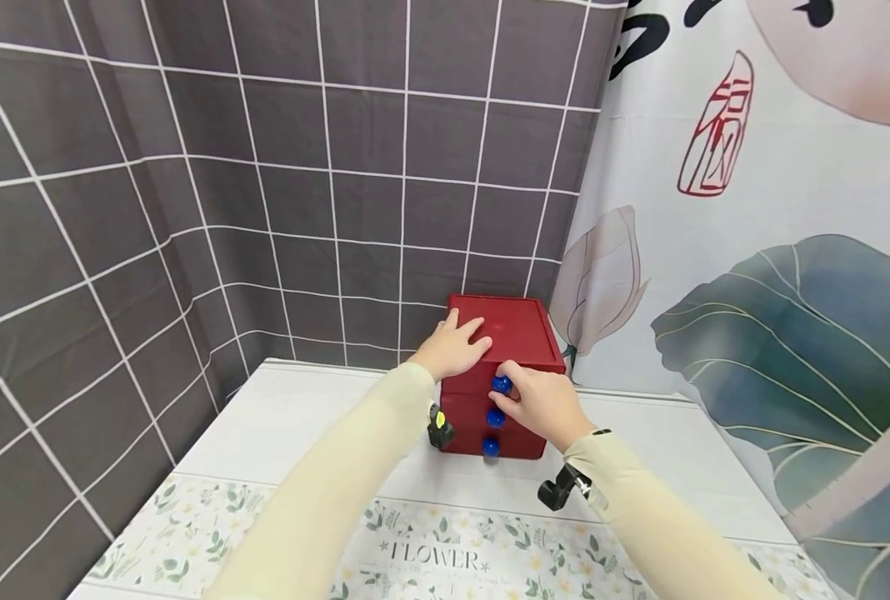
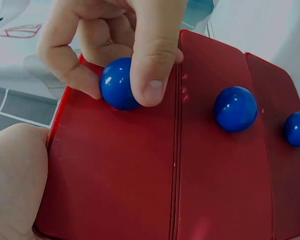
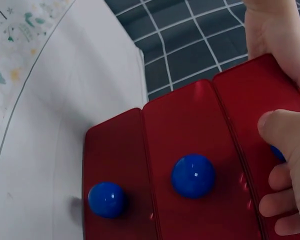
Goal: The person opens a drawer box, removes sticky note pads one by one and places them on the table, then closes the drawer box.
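A small red drawer cabinet [image 1: 523,333] stands on the table, its three drawers stacked and each fitted with a round blue knob. My right hand [image 1: 546,402] pinches the top knob [image 2: 119,84] between thumb and fingers. On the cabinet's top, near the left front edge, my left hand [image 1: 454,346] rests with its fingers spread. Below the gripped knob are the middle knob [image 3: 193,176] and the bottom knob [image 3: 106,199], which no hand touches. All three drawer fronts look flush in the wrist views.
The cabinet's back is close to a dark grey curtain [image 1: 362,208] with white grid lines. To the right hangs a white cloth [image 1: 640,333] with leaf prints. The white tabletop [image 1: 302,408] carries a floral strip [image 1: 430,533] along its front.
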`<state>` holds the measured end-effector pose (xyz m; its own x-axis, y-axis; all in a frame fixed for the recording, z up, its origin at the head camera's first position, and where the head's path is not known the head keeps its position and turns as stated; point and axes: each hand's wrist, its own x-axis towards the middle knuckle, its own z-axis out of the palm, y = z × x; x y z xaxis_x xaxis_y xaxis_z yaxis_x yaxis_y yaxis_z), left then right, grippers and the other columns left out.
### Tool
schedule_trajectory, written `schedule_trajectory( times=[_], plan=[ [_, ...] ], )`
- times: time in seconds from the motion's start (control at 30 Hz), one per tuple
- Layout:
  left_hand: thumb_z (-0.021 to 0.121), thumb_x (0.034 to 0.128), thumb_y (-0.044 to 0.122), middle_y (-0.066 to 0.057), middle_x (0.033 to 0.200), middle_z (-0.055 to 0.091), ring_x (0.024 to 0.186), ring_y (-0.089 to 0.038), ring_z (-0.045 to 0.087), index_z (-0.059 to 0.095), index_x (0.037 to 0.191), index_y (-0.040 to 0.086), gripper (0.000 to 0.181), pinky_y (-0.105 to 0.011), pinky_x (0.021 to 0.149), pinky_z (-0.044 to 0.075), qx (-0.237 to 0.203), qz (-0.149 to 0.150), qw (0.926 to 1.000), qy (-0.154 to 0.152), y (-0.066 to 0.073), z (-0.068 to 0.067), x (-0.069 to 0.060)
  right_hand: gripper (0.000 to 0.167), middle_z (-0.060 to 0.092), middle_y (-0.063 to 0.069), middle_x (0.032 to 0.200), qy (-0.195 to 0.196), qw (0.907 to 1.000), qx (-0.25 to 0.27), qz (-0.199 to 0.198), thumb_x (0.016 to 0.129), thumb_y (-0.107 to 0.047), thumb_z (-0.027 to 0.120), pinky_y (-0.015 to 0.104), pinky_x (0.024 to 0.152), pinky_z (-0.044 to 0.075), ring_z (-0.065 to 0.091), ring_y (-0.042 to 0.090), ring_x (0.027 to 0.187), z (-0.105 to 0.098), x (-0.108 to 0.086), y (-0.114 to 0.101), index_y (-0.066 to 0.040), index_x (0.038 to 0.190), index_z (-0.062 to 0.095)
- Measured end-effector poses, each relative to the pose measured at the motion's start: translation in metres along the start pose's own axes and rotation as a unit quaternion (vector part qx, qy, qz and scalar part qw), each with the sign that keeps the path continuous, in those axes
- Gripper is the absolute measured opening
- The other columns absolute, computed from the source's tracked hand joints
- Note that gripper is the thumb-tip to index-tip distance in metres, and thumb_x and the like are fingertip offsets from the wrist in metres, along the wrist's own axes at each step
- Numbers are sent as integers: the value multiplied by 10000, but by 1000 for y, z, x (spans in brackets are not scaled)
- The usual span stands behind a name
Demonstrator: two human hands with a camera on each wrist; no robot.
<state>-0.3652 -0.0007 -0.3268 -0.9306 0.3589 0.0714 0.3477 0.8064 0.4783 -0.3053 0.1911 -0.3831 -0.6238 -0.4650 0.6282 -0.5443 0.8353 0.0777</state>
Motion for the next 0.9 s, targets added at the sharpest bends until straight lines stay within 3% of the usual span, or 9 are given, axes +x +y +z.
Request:
schedule_trajectory(
  times=[0.27, 0.9],
  plan=[
    [389, 1031, 555, -158, 1689, 107, 1516, -428, 202, 346, 1593, 266, 633, -588, 1174, 296, 319, -97, 9994, 49, 0, 2, 4, 348, 601, -61, 609, -54, 9992, 257, 302, 811, -310, 838, 183, 451, 450, 503, 51, 449, -2, 3, -5, -138, 984, 591],
    [397, 1032, 530, -141, 1695, 81, 1528, -405, 173, 318, 1605, 233, 650, -592, 1189, 262, 39, -197, 9997, -120, -1, -1, 2, 359, 586, -70, 606, -273, 9983, 264, 448, 781, -295, 849, 203, 478, 474, 477, 39, 452, -6, -2, -13, -148, 950, 568]
  ],
)
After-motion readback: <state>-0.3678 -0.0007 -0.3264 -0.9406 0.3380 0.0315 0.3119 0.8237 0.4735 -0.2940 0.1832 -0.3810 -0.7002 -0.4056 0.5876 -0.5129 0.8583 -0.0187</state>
